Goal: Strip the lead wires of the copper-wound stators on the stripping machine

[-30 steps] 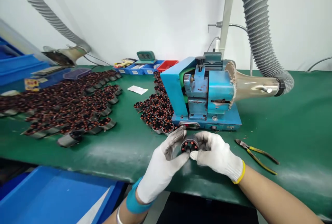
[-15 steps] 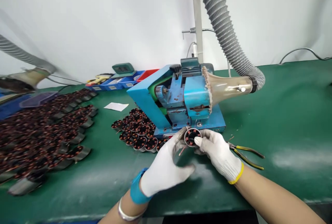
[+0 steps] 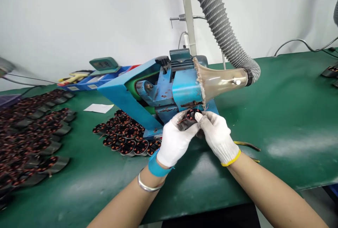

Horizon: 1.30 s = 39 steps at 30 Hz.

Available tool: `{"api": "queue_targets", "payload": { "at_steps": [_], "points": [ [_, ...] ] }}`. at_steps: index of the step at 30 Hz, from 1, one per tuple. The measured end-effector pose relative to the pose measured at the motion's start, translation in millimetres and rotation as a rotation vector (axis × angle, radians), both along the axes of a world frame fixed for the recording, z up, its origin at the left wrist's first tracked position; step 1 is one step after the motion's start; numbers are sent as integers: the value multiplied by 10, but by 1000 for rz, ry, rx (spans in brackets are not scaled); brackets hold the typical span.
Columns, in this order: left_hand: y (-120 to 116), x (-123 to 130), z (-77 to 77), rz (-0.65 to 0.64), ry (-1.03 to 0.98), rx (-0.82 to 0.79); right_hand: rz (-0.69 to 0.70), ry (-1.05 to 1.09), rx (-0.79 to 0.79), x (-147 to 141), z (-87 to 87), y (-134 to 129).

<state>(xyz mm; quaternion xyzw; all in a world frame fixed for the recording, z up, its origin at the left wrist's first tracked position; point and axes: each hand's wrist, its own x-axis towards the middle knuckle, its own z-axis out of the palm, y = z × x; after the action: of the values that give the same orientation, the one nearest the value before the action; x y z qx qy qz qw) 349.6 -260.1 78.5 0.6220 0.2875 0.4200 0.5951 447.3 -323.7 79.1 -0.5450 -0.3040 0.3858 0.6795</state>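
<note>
Both gloved hands hold one motor stator (image 3: 187, 123), a grey metal ring with copper windings inside. My left hand (image 3: 173, 141) wraps its fingers and thumb around the stator's left side. On the other side, my right hand (image 3: 218, 134) pinches the rim, its thumb over the top edge. The stator is up against the front of a blue belt machine (image 3: 185, 88), just below a dark slot; the gloves hide whether it touches. Pliers (image 3: 248, 145) with yellow handles lie behind my right wrist, partly covered by it.
Several stators (image 3: 128, 147) stand left of the machine, and a larger batch (image 3: 39, 143) covers the table's left side. A white paper (image 3: 98, 108) lies between them. Blue bins (image 3: 92, 84) stand behind. A grey hose (image 3: 219, 23) joins the machine's clear funnel (image 3: 221, 83).
Both hands have raised the stator from the machine's base to its slot. My left hand has closed around it. The view has shifted right, and my right arm now covers more of the pliers.
</note>
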Motion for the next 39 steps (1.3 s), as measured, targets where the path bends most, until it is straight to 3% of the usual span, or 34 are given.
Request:
{"api": "queue_targets", "payload": {
  "at_steps": [9,12,18,21,27,30,35,39],
  "points": [
    [11,37,44,-36,-14,28,-47,13,5,-1,-19,27],
    [-47,-27,28,-5,31,103,-45,-22,-2,-25,-39,-41],
    [-120,-237,-156,64,53,350,172,-193,46,-26,-99,-225],
    [-58,-279,-234,60,88,434,152,-398,25,6,-86,-253],
    [51,-250,-204,-49,75,237,29,-647,-109,-25,9,-259],
    [76,-208,-106,-69,105,164,2,-595,-145,-37,20,-230],
    [92,-98,82,-61,132,148,-5,-338,-55,-9,32,-125],
    [65,-51,107,-53,94,147,55,-219,-12,25,39,-109]
  ]
}}
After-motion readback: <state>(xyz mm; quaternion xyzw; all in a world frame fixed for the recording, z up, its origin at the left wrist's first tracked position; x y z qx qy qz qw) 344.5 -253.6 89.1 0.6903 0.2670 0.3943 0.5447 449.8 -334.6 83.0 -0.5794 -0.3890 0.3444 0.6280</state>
